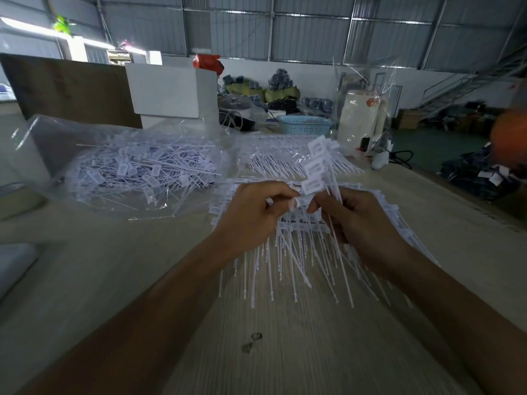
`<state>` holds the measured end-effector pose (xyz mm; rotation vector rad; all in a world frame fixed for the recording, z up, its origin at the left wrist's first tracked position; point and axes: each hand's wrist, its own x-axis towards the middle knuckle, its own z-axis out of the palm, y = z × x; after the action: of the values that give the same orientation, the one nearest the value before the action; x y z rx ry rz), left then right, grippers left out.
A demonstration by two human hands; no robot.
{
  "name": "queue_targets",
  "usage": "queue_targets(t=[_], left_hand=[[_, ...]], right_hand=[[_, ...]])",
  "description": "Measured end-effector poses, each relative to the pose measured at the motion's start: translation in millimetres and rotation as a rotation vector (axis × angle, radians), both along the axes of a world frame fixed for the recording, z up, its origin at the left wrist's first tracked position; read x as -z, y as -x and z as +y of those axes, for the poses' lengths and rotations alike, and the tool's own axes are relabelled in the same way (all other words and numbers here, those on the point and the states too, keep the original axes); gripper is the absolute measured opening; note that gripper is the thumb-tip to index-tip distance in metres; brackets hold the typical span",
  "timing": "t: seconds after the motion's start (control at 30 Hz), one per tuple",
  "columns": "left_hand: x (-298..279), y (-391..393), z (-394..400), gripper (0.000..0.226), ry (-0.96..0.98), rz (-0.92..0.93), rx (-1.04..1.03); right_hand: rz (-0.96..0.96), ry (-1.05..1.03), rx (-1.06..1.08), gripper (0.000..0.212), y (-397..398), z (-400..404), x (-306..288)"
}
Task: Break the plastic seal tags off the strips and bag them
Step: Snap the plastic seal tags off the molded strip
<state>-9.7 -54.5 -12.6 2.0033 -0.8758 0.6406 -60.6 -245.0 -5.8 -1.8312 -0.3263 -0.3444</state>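
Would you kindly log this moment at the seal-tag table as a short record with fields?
left hand: pinches the strip of seal tags
right hand: grips a bunch of loose tags, heads fanned upward
strip stack: lies on the wooden table, under both hands
clear bag: left of the hands, open, holding many loose tags
blue basket: at the table's far side

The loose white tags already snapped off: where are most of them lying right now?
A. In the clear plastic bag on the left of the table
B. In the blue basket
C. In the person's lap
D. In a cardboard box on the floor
A: the loose tags lie heaped in the clear plastic bag left of the left hand; the blue basket stands far behind.
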Motion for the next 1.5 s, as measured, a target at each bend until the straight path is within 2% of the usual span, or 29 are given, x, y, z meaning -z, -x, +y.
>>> queue_targets(t=[0.17, 0.3, 0.4, 0.57, 0.63, 0.73, 0.8, 0.87, 0.93, 1.07, 1.17, 1.37, 1.5], left_hand=[[-2, -2, 3, 0.007, 0.132, 0.264, 0.183], [-3, -5, 5, 0.014, 0.339, 0.527, 0.328], [-2, -4, 3, 0.014, 0.363, 0.475, 0.366], [-5, -1, 6, 0.017, 0.358, 0.408, 0.303], [-6, 1, 5, 0.018, 0.214, 0.267, 0.169], [-7, 2, 5, 0.021, -0.034, -0.06, -0.008], [-7, -2, 9, 0.027, -0.193, -0.243, -0.068], [-9, -4, 14, 0.03, -0.287, -0.325, -0.106], [-10, -4, 16, 0.031, -0.237, -0.292, -0.117], [-10, 6, 5, 0.036, -0.041, -0.109, -0.083], [-7, 11, -3, 0.034, -0.056, -0.082, -0.015], [-9, 15, -2, 0.032, -0.049, 0.005, 0.079], [-10, 12, 5, 0.035, -0.077, -0.011, 0.059]], right_hand=[[-0.13, 0.176, 0.029, 0.033, -1, -4, 0], [-0.165, 0.237, 0.029, 0.031, -3, -10, 0], [-0.109, 0.168, 0.031, 0.032, -4, -11, 2], [0.169, -0.108, -0.101, 0.042, -2, -4, 2], [0.241, -0.179, -0.157, 0.039, -3, -2, 1], [0.297, -0.219, -0.183, 0.035, -3, -2, 2], [0.322, -0.2, -0.199, 0.034, -3, -5, 4], [0.322, -0.142, -0.201, 0.035, -3, -8, 3], [0.301, -0.134, -0.17, 0.034, -5, -11, 2], [0.355, -0.223, -0.156, 0.034, -2, -2, 3], [0.34, -0.203, -0.208, 0.034, 4, 7, 5], [0.3, -0.242, -0.147, 0.042, 4, 10, 0], [0.335, -0.327, -0.094, 0.03, 0, 2, 0]])
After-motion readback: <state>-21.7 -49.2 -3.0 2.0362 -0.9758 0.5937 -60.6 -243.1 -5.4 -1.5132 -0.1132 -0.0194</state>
